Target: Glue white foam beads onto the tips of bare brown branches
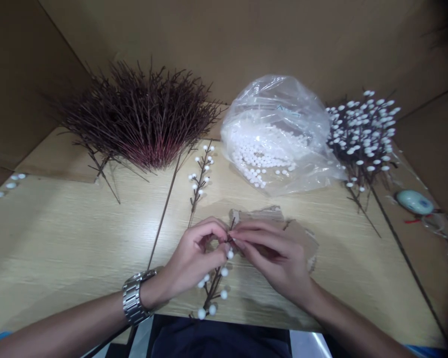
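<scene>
A brown artificial twig [211, 294] with white berries hangs below my fingers, its lower end towards the table's front edge. My left hand [199, 256], with a metal watch on the wrist, is closed in a pinch on the upper part of this twig. The fingertips of my right hand [274, 253] are pressed together at the same spot; what lies between them is too small to make out. Beyond my hands, a second berry twig [199, 181] lies on the table, studded with white berries. Torn cardboard pieces [259, 214] sit just behind and under my right hand.
At the back left stands a large bundle of bare brown twigs [149, 114]. A clear plastic bag [280, 134] of white berries is at the back middle. Berry-covered twigs [362, 134] are piled at right, near a pale green oval object [414, 202]. Several loose berries [11, 185] lie far left.
</scene>
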### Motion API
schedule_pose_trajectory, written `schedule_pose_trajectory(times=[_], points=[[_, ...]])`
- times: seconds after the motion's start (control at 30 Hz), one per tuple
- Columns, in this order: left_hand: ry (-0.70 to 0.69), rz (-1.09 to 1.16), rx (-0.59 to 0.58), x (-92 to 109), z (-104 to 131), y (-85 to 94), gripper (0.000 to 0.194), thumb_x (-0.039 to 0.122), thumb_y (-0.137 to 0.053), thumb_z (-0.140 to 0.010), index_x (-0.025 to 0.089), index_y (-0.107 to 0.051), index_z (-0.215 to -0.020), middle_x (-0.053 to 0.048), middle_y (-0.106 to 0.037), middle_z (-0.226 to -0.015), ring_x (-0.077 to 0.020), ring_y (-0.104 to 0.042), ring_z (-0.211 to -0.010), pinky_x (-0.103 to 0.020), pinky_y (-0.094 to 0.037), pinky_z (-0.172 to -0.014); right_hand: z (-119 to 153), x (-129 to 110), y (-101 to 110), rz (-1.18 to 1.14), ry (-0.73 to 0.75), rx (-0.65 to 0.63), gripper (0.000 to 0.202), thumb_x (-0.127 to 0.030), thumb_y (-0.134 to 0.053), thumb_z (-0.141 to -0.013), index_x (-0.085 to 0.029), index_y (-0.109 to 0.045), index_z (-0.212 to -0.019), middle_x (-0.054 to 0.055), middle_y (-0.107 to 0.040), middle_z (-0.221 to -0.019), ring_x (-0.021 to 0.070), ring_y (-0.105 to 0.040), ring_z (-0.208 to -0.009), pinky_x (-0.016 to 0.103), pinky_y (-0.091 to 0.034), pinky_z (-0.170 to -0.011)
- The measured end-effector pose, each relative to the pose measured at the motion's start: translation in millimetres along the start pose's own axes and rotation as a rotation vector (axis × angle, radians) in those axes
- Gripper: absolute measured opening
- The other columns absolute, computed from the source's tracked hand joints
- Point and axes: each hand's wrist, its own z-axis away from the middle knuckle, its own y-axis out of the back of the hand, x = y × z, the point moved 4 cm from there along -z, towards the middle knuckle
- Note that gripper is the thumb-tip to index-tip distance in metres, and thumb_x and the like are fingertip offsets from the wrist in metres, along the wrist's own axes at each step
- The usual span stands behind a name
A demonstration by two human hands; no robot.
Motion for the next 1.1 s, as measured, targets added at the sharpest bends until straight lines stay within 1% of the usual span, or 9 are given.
schedule_pose_trajectory(times=[0.47,0.63,0.7,0.73,0.83,0.9,1.0,1.03,1.1], points=[[0.022,0.002,0.014,-1,-1,1.0,0.010,0.008,-0.067,-0.086,0.017,-0.065,-0.083,-0.001,-0.062,-0.088,-0.0164,-0.057,-0.084,-0.027,-0.043,-0.075,1,1,-1,0.024,0.023,-0.005,0.041,-0.002,-0.068,-0.088,-0.030,-0.077,-0.117,0.004,-0.076,-0.106,0.0156,-0.074,-0.095,0.028,-0.061,-0.083],[0.024,0.026,0.010,0,-1,0.3,0.008,0.013,-0.068,-0.088,0.018,-0.064,-0.084,-0.001,-0.061,-0.088,-0.0168,-0.056,-0.083,-0.028,-0.043,-0.075,-2,-7,0,0.053,0.041,-0.009,0.037,-0.005,-0.068,-0.089,-0.030,-0.077,-0.116,0.004,-0.078,-0.103,0.0173,-0.075,-0.092,0.030,-0.062,-0.079],[0.035,0.033,-0.001,1,-1,0.1,0.009,0.017,-0.068,-0.090,0.018,-0.063,-0.083,-0.001,-0.060,-0.086,-0.0164,-0.055,-0.081,-0.027,-0.042,-0.073,-5,-11,8,0.073,0.038,0.004,0.035,-0.010,-0.069,-0.090,-0.030,-0.076,-0.117,0.004,-0.079,-0.102,0.0197,-0.075,-0.092,0.034,-0.063,-0.080],[0.043,0.026,-0.006,1,-1,0.1,0.010,0.019,-0.068,-0.091,0.018,-0.062,-0.083,0.000,-0.059,-0.085,-0.0161,-0.054,-0.080,-0.027,-0.042,-0.072,-8,-13,16,0.095,0.036,0.039,0.034,-0.012,-0.070,-0.090,-0.030,-0.076,-0.117,0.004,-0.080,-0.102,0.0207,-0.075,-0.092,0.035,-0.063,-0.080],[0.061,-0.012,-0.008,1,-2,-0.3,0.014,0.025,-0.069,-0.092,0.019,-0.061,-0.082,0.001,-0.057,-0.081,-0.0158,-0.052,-0.077,-0.027,-0.041,-0.070,-21,-9,50,0.269,0.047,0.223,0.026,-0.015,-0.068,-0.092,-0.030,-0.076,-0.112,0.004,-0.079,-0.102,0.0214,-0.073,-0.091,0.037,-0.061,-0.080],[0.066,-0.026,0.000,1,-3,-0.8,0.017,0.027,-0.070,-0.092,0.019,-0.061,-0.080,0.001,-0.057,-0.080,-0.0161,-0.052,-0.076,-0.027,-0.041,-0.071,-35,1,71,0.445,0.065,0.262,0.018,-0.018,-0.065,-0.093,-0.026,-0.078,-0.104,0.006,-0.078,-0.099,0.0218,-0.072,-0.089,0.037,-0.058,-0.079],[0.073,-0.042,0.022,2,-4,-1.0,0.021,0.031,-0.072,-0.090,0.018,-0.062,-0.077,0.001,-0.057,-0.077,-0.0164,-0.052,-0.075,-0.027,-0.041,-0.070,-60,29,85,0.650,-0.046,0.052,0.020,-0.020,-0.058,-0.096,-0.021,-0.077,-0.103,0.009,-0.077,-0.101,0.0238,-0.070,-0.092,0.039,-0.056,-0.083],[0.078,-0.045,0.025,2,-4,-1.0,0.021,0.032,-0.073,-0.089,0.018,-0.063,-0.077,0.001,-0.056,-0.076,-0.0164,-0.052,-0.074,-0.027,-0.041,-0.069,-67,38,86,0.698,-0.094,-0.026,0.021,-0.019,-0.056,-0.097,-0.019,-0.076,-0.104,0.010,-0.077,-0.103,0.0244,-0.070,-0.095,0.039,-0.055,-0.085],[0.085,-0.047,0.026,2,-4,-0.6,0.021,0.034,-0.073,-0.090,0.018,-0.064,-0.078,0.002,-0.056,-0.075,-0.0163,-0.052,-0.073,-0.027,-0.041,-0.069,-76,52,84,0.747,-0.137,-0.117,0.021,-0.017,-0.056,-0.096,-0.018,-0.076,-0.102,0.011,-0.076,-0.103,0.0254,-0.069,-0.096,0.039,-0.053,-0.088]])
